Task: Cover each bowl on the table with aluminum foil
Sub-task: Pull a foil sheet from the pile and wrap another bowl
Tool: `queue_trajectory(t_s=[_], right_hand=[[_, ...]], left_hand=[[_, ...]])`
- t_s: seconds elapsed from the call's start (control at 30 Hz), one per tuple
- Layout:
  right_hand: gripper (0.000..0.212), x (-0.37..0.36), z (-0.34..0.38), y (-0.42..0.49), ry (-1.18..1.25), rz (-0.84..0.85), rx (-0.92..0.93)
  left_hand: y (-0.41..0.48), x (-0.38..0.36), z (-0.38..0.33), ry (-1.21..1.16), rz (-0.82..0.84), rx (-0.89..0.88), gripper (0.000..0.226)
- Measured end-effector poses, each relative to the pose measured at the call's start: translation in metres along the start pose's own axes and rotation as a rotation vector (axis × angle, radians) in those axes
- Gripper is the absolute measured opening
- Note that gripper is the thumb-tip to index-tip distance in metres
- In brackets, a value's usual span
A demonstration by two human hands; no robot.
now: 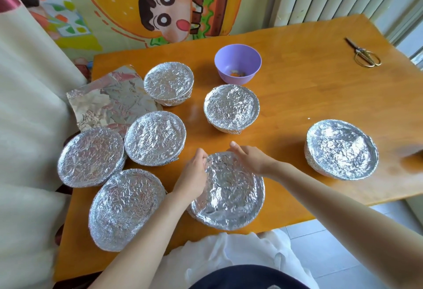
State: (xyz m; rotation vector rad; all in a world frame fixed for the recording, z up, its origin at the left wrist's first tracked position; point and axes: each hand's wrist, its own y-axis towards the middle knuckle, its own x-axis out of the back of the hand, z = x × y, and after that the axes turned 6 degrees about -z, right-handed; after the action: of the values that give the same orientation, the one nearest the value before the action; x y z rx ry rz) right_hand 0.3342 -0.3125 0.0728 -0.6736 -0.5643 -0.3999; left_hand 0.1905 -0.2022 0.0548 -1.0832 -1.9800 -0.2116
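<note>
Left grip [194, 174] and right grip [249, 160] both clasp the far rim of the foil-wrapped near bowl [229, 194] at the table [297, 105] front edge; six other foiled bowls [231, 107] around it, purple bowl [238, 63] uncovered beyond, spare foil sheet [109, 101] far left.

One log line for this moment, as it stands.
left hand, right hand: gripping foiled rim of near bowl | purple bowl: uncovered | foil sheet: loose, left | scissors: far right, untouched

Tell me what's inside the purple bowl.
The purple bowl is uncovered: a few small orange and pale bits lie at its bottom. Its near wall hides the rest.
</note>
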Motion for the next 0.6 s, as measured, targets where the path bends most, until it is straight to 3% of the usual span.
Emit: queue_trajectory(t_s=[0.1, 0.2, 0.43, 0.6], right_hand=[[0.046, 0.004, -0.004, 0.007, -0.023, -0.126, 0.047], [0.04, 0.003, -0.007, 0.009, -0.034, -0.162, 0.063], [0.033, -0.006, -0.016, 0.012, -0.137, -0.034, 0.029], [0.032, -0.003, -0.021, 0.013, -0.164, 0.024, 0.076]], left_hand=[[0.006, 0.003, 0.004, -0.045, -0.127, 0.079, 0.019], [0.004, 0.001, 0.006, -0.094, -0.196, 0.14, 0.018], [-0.011, -0.01, 0.019, -0.045, -0.016, 0.183, 0.017], [-0.003, -0.001, 0.018, -0.008, 0.041, 0.084, 0.016]])
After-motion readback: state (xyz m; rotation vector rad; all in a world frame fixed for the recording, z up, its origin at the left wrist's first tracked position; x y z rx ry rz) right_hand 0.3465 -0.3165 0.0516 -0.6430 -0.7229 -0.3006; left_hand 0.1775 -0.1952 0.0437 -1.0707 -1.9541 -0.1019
